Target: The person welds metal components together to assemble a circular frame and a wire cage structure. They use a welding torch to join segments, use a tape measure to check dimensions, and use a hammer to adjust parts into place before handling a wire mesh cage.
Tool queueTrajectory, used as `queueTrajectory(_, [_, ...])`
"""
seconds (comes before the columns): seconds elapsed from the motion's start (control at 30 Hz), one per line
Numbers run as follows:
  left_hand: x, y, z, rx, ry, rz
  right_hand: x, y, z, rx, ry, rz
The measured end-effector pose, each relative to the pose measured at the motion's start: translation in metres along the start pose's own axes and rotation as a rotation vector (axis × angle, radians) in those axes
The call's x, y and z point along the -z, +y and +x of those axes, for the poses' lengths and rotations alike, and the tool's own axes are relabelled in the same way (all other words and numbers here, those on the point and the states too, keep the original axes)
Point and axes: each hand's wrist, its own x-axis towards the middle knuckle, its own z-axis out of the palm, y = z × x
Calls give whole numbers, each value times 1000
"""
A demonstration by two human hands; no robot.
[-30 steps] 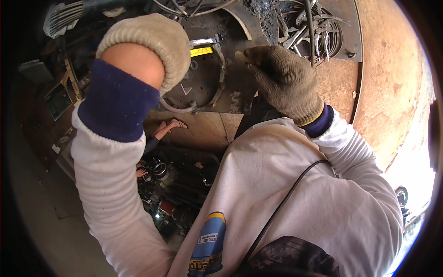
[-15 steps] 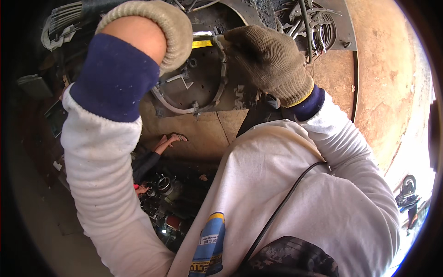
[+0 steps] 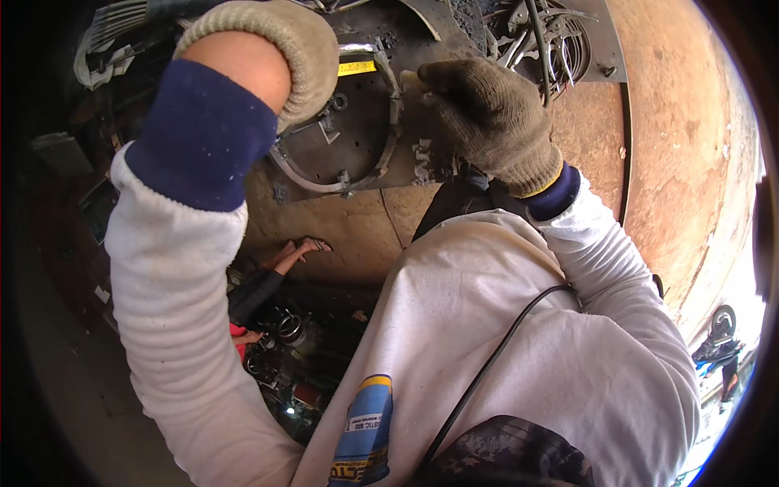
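Note:
My left hand [image 3: 304, 65] wears a thick beige knit glove; cuff and bare wrist hide its fingers. It is over the left side of a metal ring [image 3: 324, 187], which lies on a dark metal plate [image 3: 345, 154]. A yellow measuring-tape strip [image 3: 357, 68] lies across the ring's far part, beside that glove. Inside the ring are a small round washer-like piece [image 3: 339, 101] and an angled metal bit [image 3: 330, 136]. My right hand [image 3: 495, 114], in a brown knit glove, is curled just right of the ring; a pale tip shows at its fingers, too unclear to name.
Wire coils and metal rods [image 3: 560, 45] lie at the far right of the plate, beside a rusty brown surface [image 3: 665, 122]. Thin rods [image 3: 122, 24] are bundled at far left. Below, another person's legs [image 3: 284, 260] and hand [image 3: 253, 336] show near machine parts [image 3: 290, 327].
My right hand has moved right and slightly nearer, away from the ring's edge. The left hand has barely moved. The other person's hand has shifted slightly.

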Motion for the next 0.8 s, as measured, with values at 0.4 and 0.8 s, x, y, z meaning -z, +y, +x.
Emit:
queueTrajectory(0.4, [13, 0, 2, -81, 26, 99, 8, -2, -9, 19, 8, -17])
queueTrajectory(0.8, [-29, -30, 24, -247, 38, 79, 2, -24, 4, -185, -346, -308])
